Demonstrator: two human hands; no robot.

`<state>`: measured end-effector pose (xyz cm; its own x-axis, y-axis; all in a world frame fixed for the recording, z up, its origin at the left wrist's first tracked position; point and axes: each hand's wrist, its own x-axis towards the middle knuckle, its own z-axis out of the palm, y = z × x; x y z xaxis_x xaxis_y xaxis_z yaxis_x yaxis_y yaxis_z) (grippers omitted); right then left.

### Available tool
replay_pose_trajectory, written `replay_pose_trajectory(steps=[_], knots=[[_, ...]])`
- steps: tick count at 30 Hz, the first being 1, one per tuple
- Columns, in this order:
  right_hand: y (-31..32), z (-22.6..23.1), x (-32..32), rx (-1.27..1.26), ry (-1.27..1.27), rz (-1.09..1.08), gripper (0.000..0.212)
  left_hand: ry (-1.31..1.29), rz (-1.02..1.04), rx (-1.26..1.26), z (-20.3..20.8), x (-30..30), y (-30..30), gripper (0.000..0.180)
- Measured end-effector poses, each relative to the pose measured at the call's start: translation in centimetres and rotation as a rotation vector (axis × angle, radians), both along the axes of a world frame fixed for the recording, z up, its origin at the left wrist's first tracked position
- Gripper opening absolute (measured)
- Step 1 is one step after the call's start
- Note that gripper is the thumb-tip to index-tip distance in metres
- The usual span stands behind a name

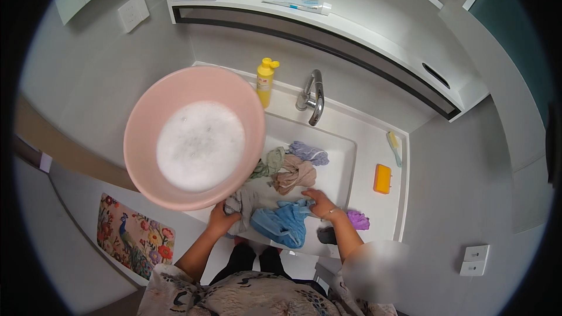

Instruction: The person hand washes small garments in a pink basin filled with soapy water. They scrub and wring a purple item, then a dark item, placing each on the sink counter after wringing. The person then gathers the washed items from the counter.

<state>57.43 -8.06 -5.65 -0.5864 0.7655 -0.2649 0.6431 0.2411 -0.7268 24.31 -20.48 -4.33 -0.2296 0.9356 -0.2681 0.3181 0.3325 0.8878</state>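
My left hand (221, 220) is closed on a crumpled grey cloth (241, 208) at the sink's front left, just below the rim of a pink basin. Its fingertips are partly hidden by the cloth. At the front of the white sink (342, 169), my right hand (321, 203) pinches the upper right edge of a wet blue cloth (282, 224). Behind it lie a beige-brown cloth (294, 174), a green cloth (273, 162) and a lavender cloth (310, 153), bunched together. Thick white foam (201, 145) fills the large pink basin (140, 134), which overlaps the sink's left side.
A yellow bottle (265, 85) with its cap flipped up stands by the chrome faucet (317, 96). Along the right counter lie a brush (394, 149), an orange-yellow block (382, 179), a purple cloth (357, 220) and a dark cloth (326, 234). A shelf (246, 1) overhangs the back.
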Motion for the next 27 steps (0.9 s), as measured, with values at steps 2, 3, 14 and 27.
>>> replay_pose_trajectory(steps=[2,3,14,27], knots=[[0.0,-0.8,-1.0,0.113,-0.457,0.028,0.055,-0.071,0.004,0.015,-0.4,-0.4,-0.3,0.055],[0.6,-0.6,-1.3,-0.056,-0.451,0.115,0.056,-0.115,0.007,0.029,-0.9,-0.5,-0.4,0.055],[-2.6,8.5,-4.8,-0.187,0.055,-0.385,0.069,-0.139,-0.012,0.055,-2.3,-1.2,-0.2,0.056],[-10.6,5.1,-6.7,0.390,0.042,-0.510,0.074,-0.175,0.025,-0.061,0.9,1.1,-0.8,0.059]])
